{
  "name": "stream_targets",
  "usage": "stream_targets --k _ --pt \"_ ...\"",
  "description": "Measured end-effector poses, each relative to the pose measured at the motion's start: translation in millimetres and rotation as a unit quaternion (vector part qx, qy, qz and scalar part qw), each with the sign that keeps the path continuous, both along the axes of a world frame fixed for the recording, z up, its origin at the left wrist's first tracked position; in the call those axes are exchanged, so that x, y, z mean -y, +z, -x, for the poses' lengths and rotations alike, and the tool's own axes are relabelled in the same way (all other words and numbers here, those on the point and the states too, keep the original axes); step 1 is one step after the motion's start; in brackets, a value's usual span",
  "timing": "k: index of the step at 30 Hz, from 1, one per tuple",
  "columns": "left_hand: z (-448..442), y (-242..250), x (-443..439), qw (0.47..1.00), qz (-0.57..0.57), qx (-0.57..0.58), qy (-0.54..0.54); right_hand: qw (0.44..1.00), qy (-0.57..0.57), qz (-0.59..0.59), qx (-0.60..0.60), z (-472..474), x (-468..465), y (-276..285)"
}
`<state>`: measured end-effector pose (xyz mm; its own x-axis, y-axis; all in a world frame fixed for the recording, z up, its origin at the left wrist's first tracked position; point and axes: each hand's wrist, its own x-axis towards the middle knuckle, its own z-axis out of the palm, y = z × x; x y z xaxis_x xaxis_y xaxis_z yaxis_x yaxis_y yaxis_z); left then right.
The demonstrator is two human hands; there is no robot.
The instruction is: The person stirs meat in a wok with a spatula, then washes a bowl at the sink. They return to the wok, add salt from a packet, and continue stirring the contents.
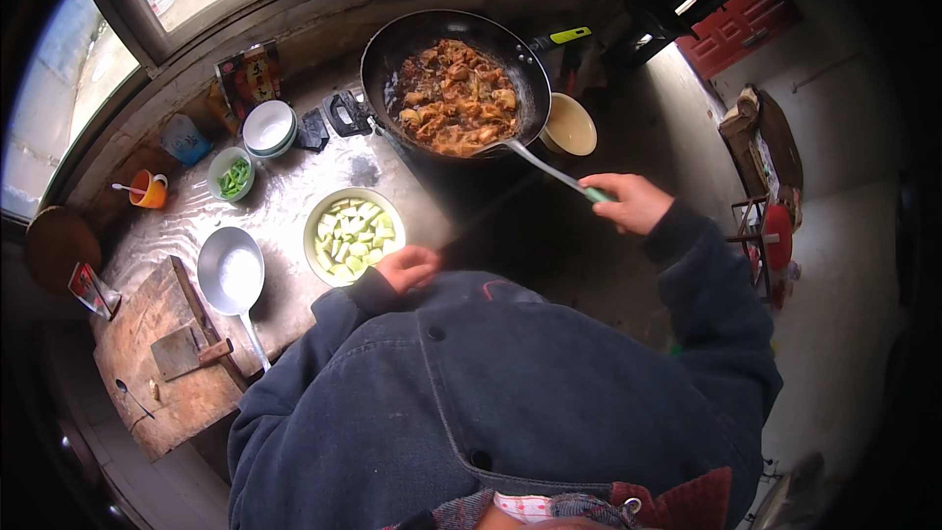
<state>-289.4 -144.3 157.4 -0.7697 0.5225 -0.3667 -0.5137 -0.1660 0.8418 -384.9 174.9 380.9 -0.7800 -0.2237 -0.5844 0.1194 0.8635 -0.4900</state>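
My right hand (pixel 631 202) grips the green handle of a metal cooking spatula (pixel 548 166). The spatula's head rests at the near edge of the food inside a black wok (pixel 383 73). Browned, sauced chunks of what looks like meat (pixel 460 99) fill the wok's middle. My left hand (pixel 411 269) is at my waist beside a bowl (pixel 310 254) of cut pale-green vegetable pieces (pixel 353 239). Its fingers are loosely curled and slightly blurred, and I see nothing in them.
A silver ladle-like pan (pixel 213 283) stands left of the vegetable bowl. Farther left, a cleaver (pixel 176 355) lies on a wooden cutting board (pixel 195 405). Chopped greens in a small bowl (pixel 213 184), stacked white bowls (pixel 268 126) and an orange mug (pixel 151 191) stand near the window. A yellowish bowl (pixel 572 125) sits right of the wok.
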Motion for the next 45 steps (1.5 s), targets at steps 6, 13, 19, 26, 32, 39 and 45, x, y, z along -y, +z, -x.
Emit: stream_targets --k 6,13,19,26,32,39,45 --pt "-5.4 -2.2 4.1 1.000 -0.011 0.012 0.022 0.991 -0.054 0.107 -0.063 18.1 29.5 -80.9" --pt "-13.5 -4.9 10.3 0.999 0.018 0.027 0.041 0.966 -0.073 0.181 -0.169 78.8 53.9 -109.4" --pt "-21.4 -5.4 13.0 0.998 0.024 0.028 0.053 0.954 -0.033 0.099 -0.280 132.8 86.7 -109.1" --pt "-27.5 -2.5 15.4 0.996 0.025 0.026 0.076 0.959 0.045 0.018 -0.280 136.5 99.7 -122.2" --pt "-19.6 -1.6 16.0 0.998 0.011 0.025 0.059 0.977 0.051 0.003 -0.208 105.9 77.1 -107.4" --pt "-9.2 -2.6 9.9 0.999 0.002 0.009 0.038 0.996 0.006 0.062 -0.058 61.7 45.6 -70.0" --pt "-4.7 -1.7 7.6 0.999 -0.004 0.014 0.029 0.997 0.000 0.016 -0.079 28.1 2.1 -3.4"
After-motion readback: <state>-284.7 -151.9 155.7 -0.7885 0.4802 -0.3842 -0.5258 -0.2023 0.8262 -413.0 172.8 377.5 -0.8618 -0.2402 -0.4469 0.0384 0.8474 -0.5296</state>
